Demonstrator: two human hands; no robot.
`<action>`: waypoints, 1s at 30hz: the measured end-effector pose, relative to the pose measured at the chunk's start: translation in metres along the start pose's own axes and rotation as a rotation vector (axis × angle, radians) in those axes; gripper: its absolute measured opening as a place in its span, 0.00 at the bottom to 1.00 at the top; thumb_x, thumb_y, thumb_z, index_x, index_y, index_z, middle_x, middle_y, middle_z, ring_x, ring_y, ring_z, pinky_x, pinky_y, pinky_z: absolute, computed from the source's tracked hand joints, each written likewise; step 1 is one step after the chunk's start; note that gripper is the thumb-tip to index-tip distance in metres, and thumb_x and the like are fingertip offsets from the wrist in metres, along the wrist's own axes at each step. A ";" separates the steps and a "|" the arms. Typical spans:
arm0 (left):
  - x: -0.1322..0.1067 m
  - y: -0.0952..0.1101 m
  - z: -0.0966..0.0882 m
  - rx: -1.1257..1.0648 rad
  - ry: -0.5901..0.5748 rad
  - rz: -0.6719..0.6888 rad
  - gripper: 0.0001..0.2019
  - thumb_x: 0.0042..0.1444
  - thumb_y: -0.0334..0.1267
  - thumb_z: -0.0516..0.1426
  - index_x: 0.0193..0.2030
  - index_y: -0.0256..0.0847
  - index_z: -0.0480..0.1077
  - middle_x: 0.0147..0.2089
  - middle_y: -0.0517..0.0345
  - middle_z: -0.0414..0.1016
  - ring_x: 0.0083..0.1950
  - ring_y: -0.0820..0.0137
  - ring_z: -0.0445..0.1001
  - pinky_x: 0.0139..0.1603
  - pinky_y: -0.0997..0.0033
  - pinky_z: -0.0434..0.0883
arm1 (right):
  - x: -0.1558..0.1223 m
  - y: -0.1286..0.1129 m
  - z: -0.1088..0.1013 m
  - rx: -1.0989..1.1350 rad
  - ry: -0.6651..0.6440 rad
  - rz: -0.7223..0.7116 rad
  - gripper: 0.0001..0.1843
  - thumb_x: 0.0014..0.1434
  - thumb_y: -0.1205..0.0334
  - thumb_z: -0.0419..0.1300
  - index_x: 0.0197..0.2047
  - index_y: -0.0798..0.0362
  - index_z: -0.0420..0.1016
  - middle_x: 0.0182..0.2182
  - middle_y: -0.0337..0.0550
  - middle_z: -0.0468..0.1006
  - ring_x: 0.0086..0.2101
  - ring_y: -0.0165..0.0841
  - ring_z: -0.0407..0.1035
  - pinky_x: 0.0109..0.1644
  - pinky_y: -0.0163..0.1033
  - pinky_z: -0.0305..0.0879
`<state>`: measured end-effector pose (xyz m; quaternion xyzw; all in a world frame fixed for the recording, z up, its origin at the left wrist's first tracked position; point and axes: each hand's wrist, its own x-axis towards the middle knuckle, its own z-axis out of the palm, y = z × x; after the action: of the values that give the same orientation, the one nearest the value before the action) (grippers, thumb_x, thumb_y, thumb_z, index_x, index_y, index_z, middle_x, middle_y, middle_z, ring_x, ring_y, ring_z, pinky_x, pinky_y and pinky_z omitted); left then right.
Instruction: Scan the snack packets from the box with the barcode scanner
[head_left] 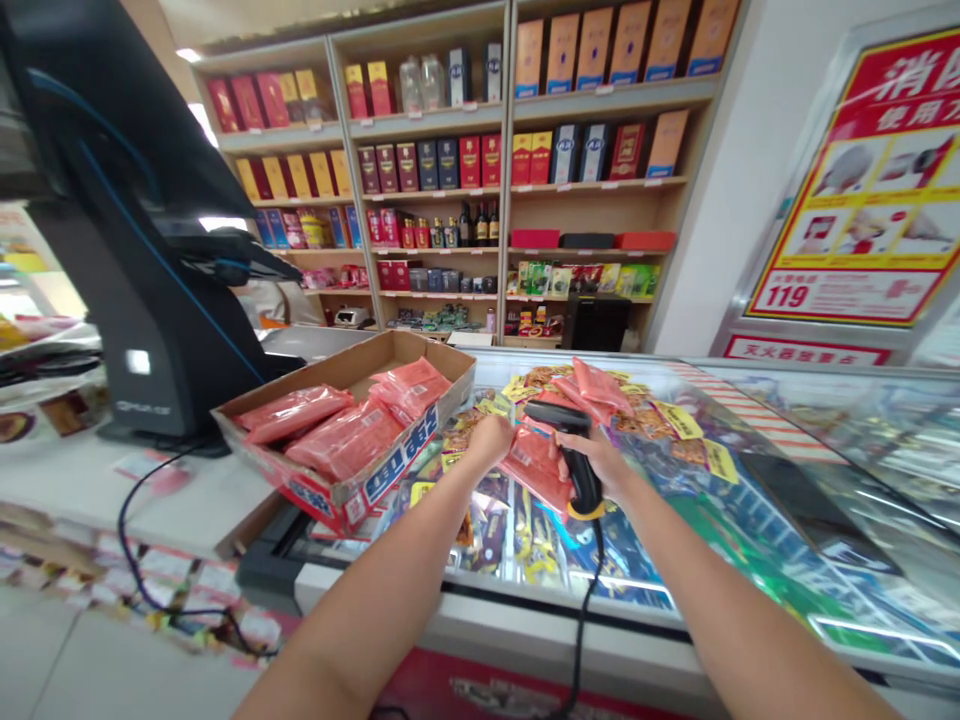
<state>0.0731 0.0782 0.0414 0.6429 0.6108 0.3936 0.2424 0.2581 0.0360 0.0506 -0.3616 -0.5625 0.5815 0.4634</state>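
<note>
My right hand (602, 462) is wrapped round the grip of a black barcode scanner (559, 415), whose cable hangs down over the counter front. Under the scanner lies a pink plastic packet (536, 478). My left hand (491, 440) is closed at the packet's left edge and grips it; the fingertips are hidden. More pink packets (598, 388) lie just beyond, on top of yellow-and-brown snack bags (679, 420). To the left, an open cardboard box (405, 460) holds several similar pink packets (345, 440).
A glass-topped freezer (757, 590) full of colourful packs lies beneath my hands. A dark point-of-sale terminal (150, 330) stands on the white counter (75, 480) at left. Shelves of boxed goods (427, 165) line the back wall, with a red poster (862, 190) at right.
</note>
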 end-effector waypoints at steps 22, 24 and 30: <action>0.007 -0.012 -0.012 -0.398 0.585 -0.075 0.08 0.64 0.37 0.44 0.34 0.42 0.59 0.36 0.56 0.70 0.40 0.70 0.71 0.44 0.72 0.68 | -0.013 -0.011 0.010 -0.092 -0.100 -0.050 0.14 0.46 0.52 0.67 0.31 0.50 0.71 0.23 0.38 0.76 0.16 0.30 0.67 0.19 0.36 0.62; 0.007 -0.011 -0.011 -0.402 0.577 -0.071 0.08 0.64 0.38 0.44 0.35 0.42 0.60 0.36 0.56 0.70 0.40 0.71 0.71 0.44 0.72 0.68 | -0.014 -0.011 0.011 -0.104 -0.098 -0.060 0.13 0.46 0.52 0.67 0.31 0.50 0.71 0.23 0.38 0.76 0.16 0.29 0.67 0.19 0.36 0.62; 0.006 -0.011 -0.011 -0.423 0.587 -0.057 0.09 0.64 0.38 0.44 0.33 0.42 0.59 0.34 0.58 0.69 0.39 0.72 0.70 0.43 0.73 0.68 | -0.015 -0.009 0.011 -0.141 -0.123 -0.099 0.11 0.47 0.54 0.65 0.28 0.53 0.73 0.22 0.40 0.76 0.14 0.29 0.67 0.20 0.36 0.63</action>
<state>0.0578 0.0841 0.0405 0.4205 0.5771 0.6723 0.1953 0.2538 0.0180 0.0595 -0.3287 -0.6466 0.5380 0.4294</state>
